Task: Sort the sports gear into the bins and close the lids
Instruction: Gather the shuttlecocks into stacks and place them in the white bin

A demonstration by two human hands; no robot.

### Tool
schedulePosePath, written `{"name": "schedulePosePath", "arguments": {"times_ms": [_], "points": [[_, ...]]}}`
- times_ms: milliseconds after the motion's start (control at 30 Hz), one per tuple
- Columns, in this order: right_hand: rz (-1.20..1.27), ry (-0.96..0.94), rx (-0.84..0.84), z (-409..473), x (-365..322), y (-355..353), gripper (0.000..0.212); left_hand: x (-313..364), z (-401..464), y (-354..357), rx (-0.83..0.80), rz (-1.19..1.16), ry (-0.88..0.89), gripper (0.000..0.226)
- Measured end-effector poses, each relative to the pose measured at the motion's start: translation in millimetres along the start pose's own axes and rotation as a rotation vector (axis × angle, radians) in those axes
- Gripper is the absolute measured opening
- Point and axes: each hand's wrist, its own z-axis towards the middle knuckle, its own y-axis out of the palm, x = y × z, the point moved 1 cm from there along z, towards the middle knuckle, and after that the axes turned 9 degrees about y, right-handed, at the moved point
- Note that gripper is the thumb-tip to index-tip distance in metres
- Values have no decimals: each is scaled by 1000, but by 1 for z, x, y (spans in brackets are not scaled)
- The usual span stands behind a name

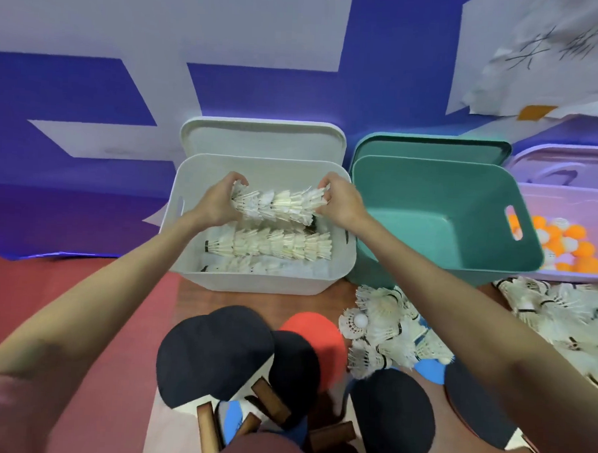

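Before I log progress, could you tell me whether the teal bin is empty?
Empty as far as shown: the teal bin has a bare floor and walls, and its lid stands off behind it.

Teal bin (412, 183), pale grey bin (254, 279), orange balls (577, 245) (some white).

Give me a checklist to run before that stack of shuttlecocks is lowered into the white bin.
1. Stack of shuttlecocks held at both ends by left hand and right hand: ok.
2. Stack over the white bin: ok.
3. Bin lid off, standing behind: ok.
4. Free room beside the rows already inside: cannot tell.
5. Sorting finished: not ok, loose shuttlecocks and paddles remain outside.
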Motion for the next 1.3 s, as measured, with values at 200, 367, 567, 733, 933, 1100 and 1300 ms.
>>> {"name": "schedulePosePath", "arguments": {"times_ms": [200, 367, 567, 733, 933, 1100, 1300], "points": [[-128, 53, -52, 26, -19, 18, 48, -23, 26, 7, 102, -12, -15, 61], [-185, 90, -63, 38, -19, 31, 54, -35, 37, 23, 190, 198, -25, 61], [-239, 113, -25, 36, -13, 43, 43, -31, 25, 37, 301, 517, -88, 52], [-270, 89, -14, 33, -15, 42, 43, -35, 22, 37, 170, 386, -99, 69], [-330, 29, -130, 14, -20, 26, 58, -23, 18, 28, 84, 272, -199, 81], [-158, -219, 48, -35, -13, -6, 55, 18, -5, 17, 121, 149, -212, 78], [202, -287, 519, -134, 63, -50, 33, 109, -74, 43, 467, -38, 286, 46]]}}
